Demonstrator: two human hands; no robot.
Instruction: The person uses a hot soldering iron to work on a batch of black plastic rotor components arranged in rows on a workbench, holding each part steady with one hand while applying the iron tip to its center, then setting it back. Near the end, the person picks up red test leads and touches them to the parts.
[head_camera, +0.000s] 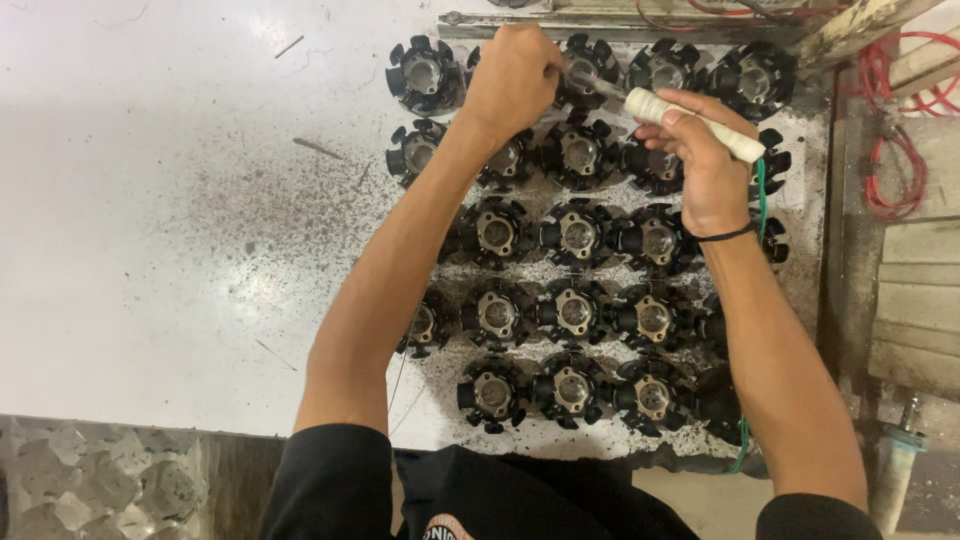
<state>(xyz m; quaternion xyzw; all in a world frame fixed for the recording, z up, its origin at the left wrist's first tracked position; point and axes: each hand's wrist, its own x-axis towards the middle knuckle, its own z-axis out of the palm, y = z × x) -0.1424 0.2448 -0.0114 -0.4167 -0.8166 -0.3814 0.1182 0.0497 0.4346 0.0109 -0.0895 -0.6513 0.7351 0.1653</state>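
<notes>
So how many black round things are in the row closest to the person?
3 black round parts show clearly: left, middle and right. A fourth may be partly hidden under the right forearm.

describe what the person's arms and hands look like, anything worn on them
Both forearms are bare from the elbow down. Short black sleeves cover the upper arms, part of a black shirt with a small printed patch at the chest. The right hand has a thin black band around its wrist. The left hand has nothing on it: no gloves, rings or watch visible on either hand.
</notes>
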